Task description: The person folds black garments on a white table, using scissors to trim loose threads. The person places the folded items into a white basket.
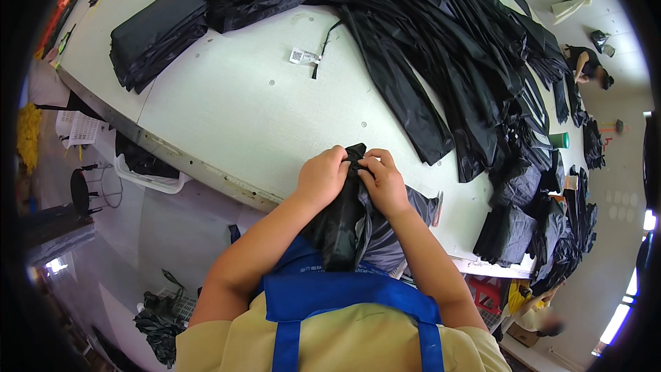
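Both of my hands pinch the gathered end of a black fabric piece above the near part of the white table. My left hand grips it from the left side, fingers closed. From the right, my right hand has thumb and fingers closed on the same end. The rest of the black fabric hangs down toward my blue apron. Right of my right forearm lies a slim metal tool with a reddish handle, its kind unclear.
A large heap of black garments spreads over the table. A folded black stack sits far left, a white label mid-table. More black bundles and a green cylinder are at right. Other people work beyond the edges.
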